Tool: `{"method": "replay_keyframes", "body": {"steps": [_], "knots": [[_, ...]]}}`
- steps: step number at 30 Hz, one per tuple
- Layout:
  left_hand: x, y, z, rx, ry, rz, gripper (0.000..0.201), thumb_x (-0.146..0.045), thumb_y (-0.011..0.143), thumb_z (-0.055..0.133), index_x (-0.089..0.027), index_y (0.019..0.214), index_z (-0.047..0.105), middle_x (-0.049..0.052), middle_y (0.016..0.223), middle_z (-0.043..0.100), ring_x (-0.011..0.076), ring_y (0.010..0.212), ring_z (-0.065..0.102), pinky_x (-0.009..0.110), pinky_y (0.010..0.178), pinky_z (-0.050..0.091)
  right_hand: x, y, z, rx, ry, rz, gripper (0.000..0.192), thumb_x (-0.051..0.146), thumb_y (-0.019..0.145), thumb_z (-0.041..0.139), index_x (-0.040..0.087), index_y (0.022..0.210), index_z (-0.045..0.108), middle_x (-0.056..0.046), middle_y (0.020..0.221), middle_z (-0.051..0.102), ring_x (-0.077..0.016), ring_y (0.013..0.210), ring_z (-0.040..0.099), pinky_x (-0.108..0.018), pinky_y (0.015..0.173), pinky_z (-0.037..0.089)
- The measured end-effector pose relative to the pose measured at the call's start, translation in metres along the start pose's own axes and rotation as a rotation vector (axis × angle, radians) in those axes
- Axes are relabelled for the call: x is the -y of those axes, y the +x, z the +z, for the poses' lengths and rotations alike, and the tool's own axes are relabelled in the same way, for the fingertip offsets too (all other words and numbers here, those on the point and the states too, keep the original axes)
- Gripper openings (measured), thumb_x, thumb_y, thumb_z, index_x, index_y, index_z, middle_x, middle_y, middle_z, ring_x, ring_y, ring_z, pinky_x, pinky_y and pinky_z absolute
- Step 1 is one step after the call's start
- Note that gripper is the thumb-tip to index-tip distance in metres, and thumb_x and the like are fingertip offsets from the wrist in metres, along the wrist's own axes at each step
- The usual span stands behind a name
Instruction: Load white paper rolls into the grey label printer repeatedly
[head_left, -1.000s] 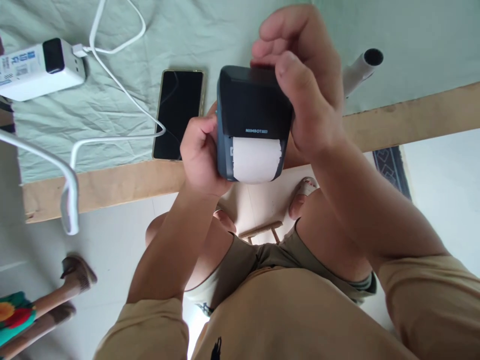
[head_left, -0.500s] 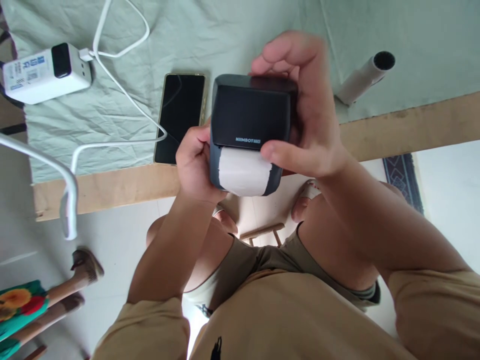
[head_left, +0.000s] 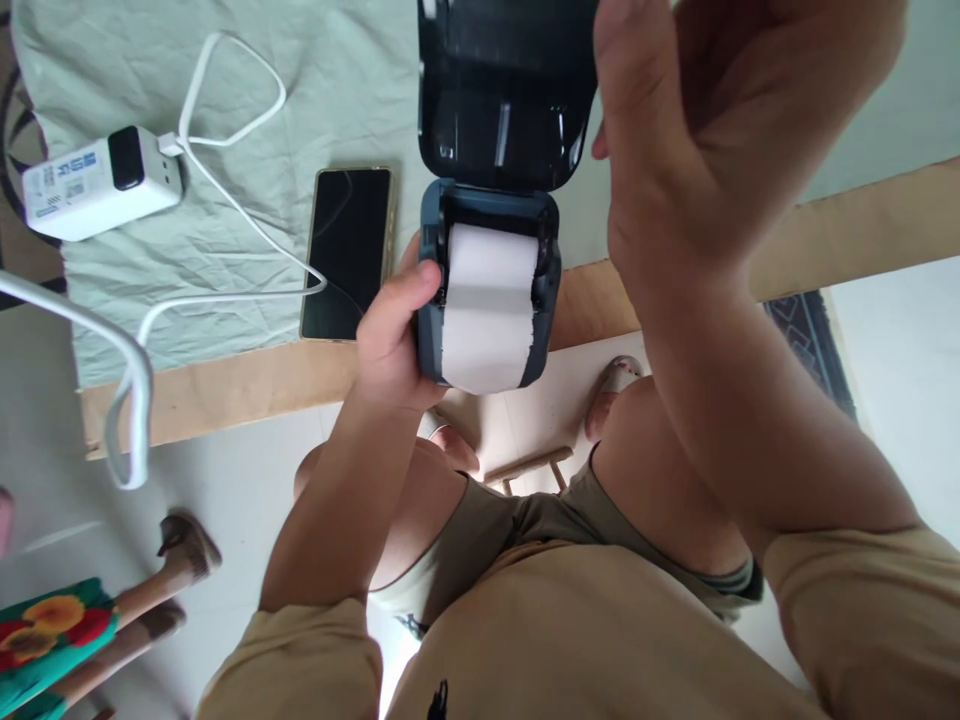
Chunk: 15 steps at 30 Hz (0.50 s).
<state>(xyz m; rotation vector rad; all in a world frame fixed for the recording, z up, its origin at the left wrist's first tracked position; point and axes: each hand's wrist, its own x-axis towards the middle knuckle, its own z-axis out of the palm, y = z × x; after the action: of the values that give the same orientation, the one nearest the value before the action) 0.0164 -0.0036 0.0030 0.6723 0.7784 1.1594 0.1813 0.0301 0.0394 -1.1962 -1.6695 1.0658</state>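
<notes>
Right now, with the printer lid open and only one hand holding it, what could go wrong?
The left hand alone holds the label printer past the table edge, above the floor; a weak grip could drop it. The paper roll lies uncovered under the open lid and might fall out. The right hand is close to the lid and may knock it.

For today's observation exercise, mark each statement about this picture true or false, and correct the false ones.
1. The printer's lid is shut. False: it stands open.
2. The left hand grips the printer body. True.
3. A white paper roll sits inside. True.
4. The phone lies on the floor. False: it lies on the green cloth.
5. The right hand holds the phone. False: it is raised beside the lid.
</notes>
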Motion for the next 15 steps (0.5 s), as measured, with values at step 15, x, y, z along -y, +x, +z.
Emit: {"method": "replay_keyframes", "body": {"steps": [15], "knots": [[0.0, 0.001, -0.001, 0.027, 0.099, -0.018, 0.02, -0.037, 0.081, 0.061, -0.026, 0.097, 0.066, 0.004, 0.087, 0.072, 0.0301, 0.13, 0.054, 0.039, 0.097, 0.051, 0.019, -0.02, 0.0, 0.15, -0.925, -0.094, 0.016, 0.035, 0.085, 0.053, 0.025, 0.084, 0.066, 0.0, 0.102, 0.068, -0.0156, 0.071, 0.051, -0.031, 0.057, 0.027]]}}
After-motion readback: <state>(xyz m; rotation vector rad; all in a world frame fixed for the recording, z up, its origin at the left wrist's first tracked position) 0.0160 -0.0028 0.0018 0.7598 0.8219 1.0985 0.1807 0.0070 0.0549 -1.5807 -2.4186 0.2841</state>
